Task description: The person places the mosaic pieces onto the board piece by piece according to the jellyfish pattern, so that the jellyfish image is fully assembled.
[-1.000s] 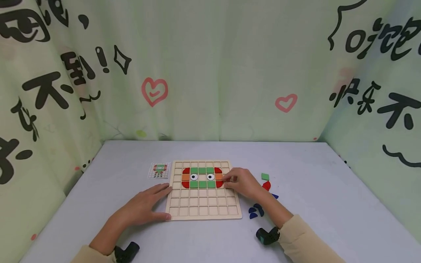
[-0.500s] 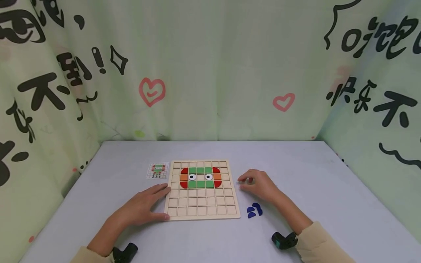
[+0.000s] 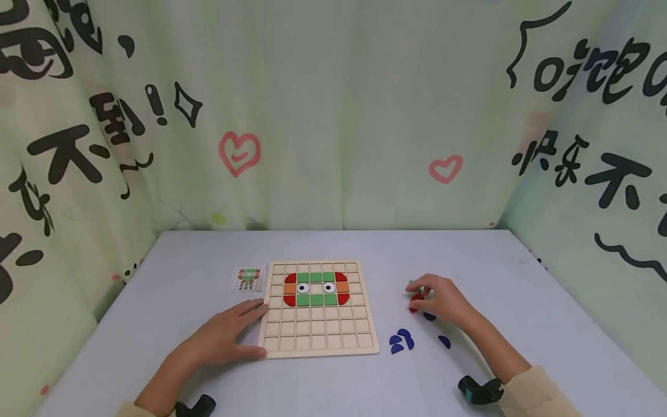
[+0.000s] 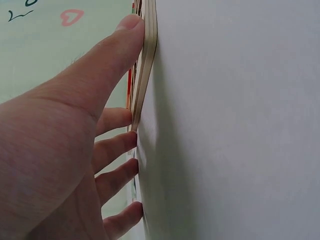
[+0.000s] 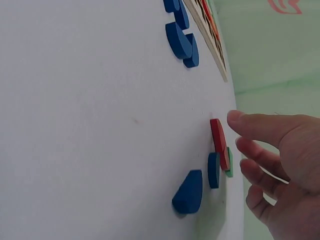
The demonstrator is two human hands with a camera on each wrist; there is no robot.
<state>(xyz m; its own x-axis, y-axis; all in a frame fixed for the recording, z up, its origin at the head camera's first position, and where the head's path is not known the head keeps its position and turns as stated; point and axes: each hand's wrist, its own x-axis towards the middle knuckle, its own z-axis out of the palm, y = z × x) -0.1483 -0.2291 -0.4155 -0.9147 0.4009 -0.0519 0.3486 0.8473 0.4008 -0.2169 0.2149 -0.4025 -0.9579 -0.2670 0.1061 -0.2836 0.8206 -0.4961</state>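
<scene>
A wooden grid board (image 3: 318,341) lies on the table, with green, red and orange pieces and two eye pieces set in its upper part. My left hand (image 3: 226,333) rests along the board's left edge, thumb at the near corner, fingers extended. Off to the right, my right hand (image 3: 443,298) hovers at a loose red piece (image 5: 219,142) and a green piece (image 5: 230,162). Its thumb and fingers are bent and apart, with nothing seen between them in the right wrist view. A blue piece (image 5: 214,170) lies beside the red one; the hand partly covers this group in the head view.
Several blue curved pieces (image 3: 396,340) lie right of the board's near corner. Another blue piece (image 3: 444,341) lies below the right hand. A small picture card (image 3: 248,278) sits left of the board. Curtains (image 3: 344,116) stand behind the table.
My right hand has left the board's right side and moved rightward to the loose red and green pieces. My left hand stays at the board's edge. The head view has shifted slightly.
</scene>
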